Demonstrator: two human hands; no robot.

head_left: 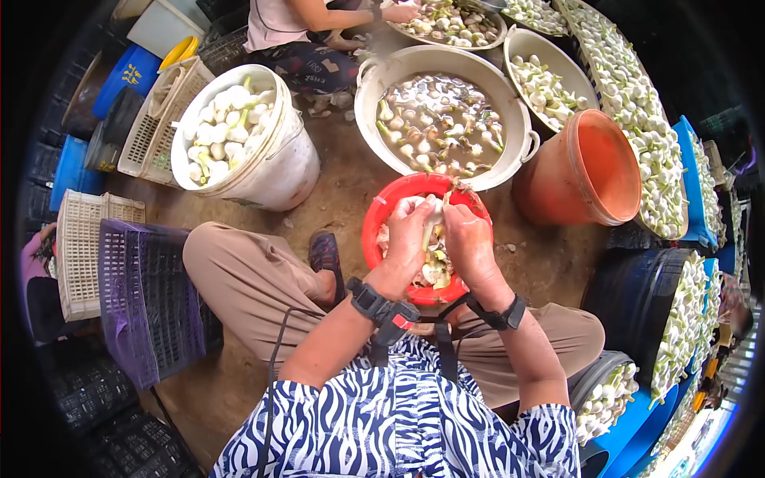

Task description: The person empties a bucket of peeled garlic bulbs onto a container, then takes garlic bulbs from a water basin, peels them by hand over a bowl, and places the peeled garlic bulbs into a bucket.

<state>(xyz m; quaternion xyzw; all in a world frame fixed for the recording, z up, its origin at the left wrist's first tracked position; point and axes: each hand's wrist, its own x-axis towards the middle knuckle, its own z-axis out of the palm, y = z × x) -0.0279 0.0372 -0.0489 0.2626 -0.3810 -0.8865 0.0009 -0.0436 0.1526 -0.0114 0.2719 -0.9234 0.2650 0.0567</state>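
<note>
Both hands meet over a red basin (pixel 371 231) that holds peeled skins and leafy scraps (pixel 437 269). My left hand (pixel 409 231) is closed around a white garlic bulb (pixel 434 213), whose pale green stem hangs down between the hands. My right hand (pixel 468 239) is pinched at the bulb's right side, on a strip of skin or leaf (pixel 448 199). The fingertips partly hide the bulb.
A white bucket of bulbs (pixel 295 159) stands at the left. Beyond the basin is a wide tub (pixel 510 103) of water and bulbs, beside an orange bucket (pixel 550 179). Crates (pixel 151 295) stand far left. Another person (pixel 279 28) sits at the top.
</note>
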